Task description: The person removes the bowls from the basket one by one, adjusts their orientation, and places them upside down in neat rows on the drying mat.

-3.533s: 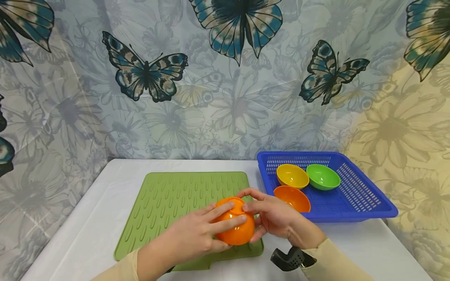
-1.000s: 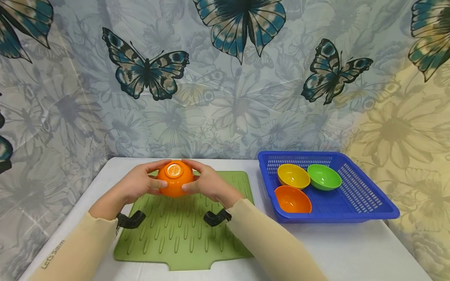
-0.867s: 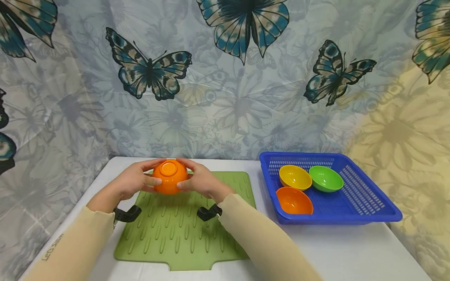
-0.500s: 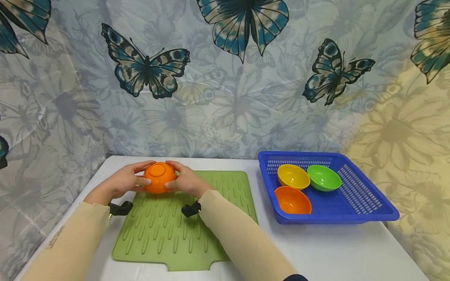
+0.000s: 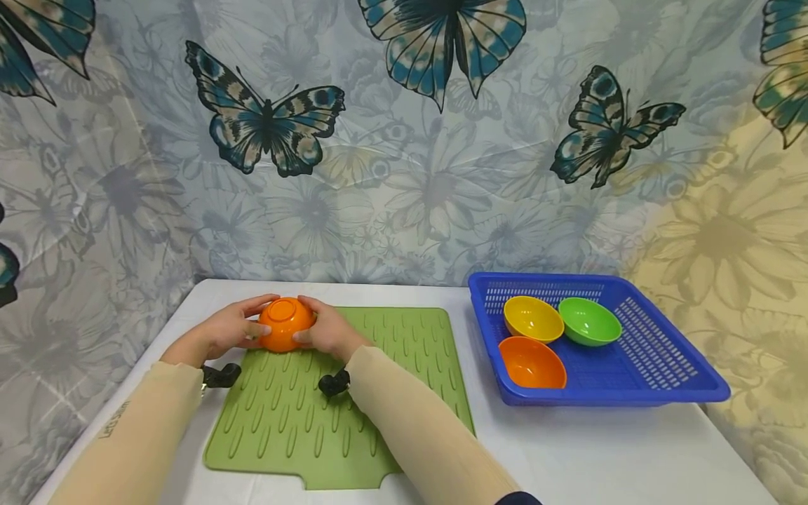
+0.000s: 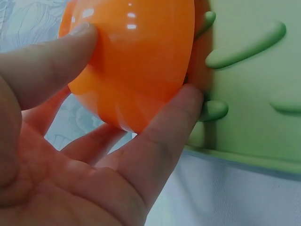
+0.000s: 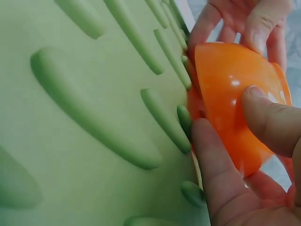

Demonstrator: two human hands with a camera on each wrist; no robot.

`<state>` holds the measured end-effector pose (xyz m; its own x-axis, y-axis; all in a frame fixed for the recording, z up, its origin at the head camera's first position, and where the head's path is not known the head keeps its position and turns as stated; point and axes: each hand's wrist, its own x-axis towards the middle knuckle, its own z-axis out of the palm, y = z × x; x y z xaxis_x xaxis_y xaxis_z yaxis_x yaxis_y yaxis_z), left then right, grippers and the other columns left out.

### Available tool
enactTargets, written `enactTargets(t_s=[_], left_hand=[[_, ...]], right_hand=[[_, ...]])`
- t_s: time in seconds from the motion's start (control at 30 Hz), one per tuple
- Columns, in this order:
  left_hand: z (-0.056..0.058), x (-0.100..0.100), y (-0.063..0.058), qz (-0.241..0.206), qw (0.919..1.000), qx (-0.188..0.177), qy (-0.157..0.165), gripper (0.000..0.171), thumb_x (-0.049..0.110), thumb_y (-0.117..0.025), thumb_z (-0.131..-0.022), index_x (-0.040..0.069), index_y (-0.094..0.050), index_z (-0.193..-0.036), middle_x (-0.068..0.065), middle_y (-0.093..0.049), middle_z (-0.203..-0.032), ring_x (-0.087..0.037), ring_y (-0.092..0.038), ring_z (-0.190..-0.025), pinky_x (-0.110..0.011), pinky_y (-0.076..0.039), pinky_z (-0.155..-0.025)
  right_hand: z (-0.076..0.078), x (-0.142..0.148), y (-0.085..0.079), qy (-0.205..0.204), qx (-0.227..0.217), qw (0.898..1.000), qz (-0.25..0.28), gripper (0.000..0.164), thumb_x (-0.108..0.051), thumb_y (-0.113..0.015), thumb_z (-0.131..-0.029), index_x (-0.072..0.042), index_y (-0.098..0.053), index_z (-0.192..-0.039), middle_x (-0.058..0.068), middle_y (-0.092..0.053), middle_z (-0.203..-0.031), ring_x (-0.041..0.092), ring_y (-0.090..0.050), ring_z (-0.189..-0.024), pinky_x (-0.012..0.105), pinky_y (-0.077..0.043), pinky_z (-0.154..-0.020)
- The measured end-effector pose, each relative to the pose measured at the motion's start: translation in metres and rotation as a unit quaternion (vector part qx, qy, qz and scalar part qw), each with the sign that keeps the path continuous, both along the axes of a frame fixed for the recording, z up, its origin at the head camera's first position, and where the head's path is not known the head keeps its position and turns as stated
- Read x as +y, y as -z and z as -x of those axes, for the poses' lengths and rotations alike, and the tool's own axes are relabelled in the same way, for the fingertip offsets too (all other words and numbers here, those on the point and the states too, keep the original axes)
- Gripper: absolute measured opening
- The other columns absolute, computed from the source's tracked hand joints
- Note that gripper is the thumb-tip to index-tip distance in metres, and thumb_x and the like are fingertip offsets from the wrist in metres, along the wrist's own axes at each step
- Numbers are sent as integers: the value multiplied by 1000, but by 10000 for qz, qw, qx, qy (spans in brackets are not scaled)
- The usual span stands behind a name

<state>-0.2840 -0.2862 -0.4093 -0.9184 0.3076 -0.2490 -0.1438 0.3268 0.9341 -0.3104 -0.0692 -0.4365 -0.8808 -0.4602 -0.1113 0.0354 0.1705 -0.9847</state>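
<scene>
Left hand (image 5: 217, 333) and right hand (image 5: 330, 330) pinch an upturned orange bowl (image 5: 286, 326) at 11 o'clock on the mat (image 5: 306, 452), seemingly nearly placed, with the yellow bowl (image 5: 533, 320), green bowl (image 5: 590, 322) and other orange bowl (image 5: 532, 365) apparently remaining, in the basket (image 5: 663, 358) at the mat's 3 o'clock.

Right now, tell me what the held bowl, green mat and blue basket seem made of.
Held bowl: glossy, probably plastic, given its sharp highlights. Green mat: matte, likely silicone or rubber, with moulded ridges. Blue basket: smooth, apparently plastic, with perforated walls.

A white-covered table (image 5: 600, 449) bears a green ridged mat (image 5: 284, 417) and a blue basket (image 5: 631, 395), side by side.
</scene>
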Motion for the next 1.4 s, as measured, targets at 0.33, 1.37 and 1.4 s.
enactTargets(t_s=[0.33, 1.37, 1.4], left_hand=[[-3, 10, -2, 398, 9992, 1, -101, 85, 0, -65, -91, 7, -17, -160, -31, -9, -159, -50, -32, -136, -51, -51, -92], [-4, 8, -1, 1115, 9930, 392, 19, 81, 5, -72, -88, 4, -28, -157, -30, -34, -150, -46, -38, -134, -42, -56, -83], [-4, 8, -1, 1152, 9926, 388, 14, 82, 5, -72, -88, 4, -28, -157, -30, -35, -150, -46, -39, -134, -41, -56, -83]], right_hand=[[-2, -3, 5, 228, -185, 9995, 74, 81, 12, -77, -79, -19, -50, -149, 10, -49, -145, 25, -57, -116, 36, -58, -76], [-7, 6, 4, 1284, -603, 9870, 757, 55, 22, -70, -76, -9, -70, -122, 13, -59, -126, 29, -62, -105, 38, -60, -70], [-7, 8, 3, 1251, -625, 9871, 781, 57, 21, -70, -76, -9, -69, -125, 13, -58, -131, 28, -61, -108, 39, -60, -71]])
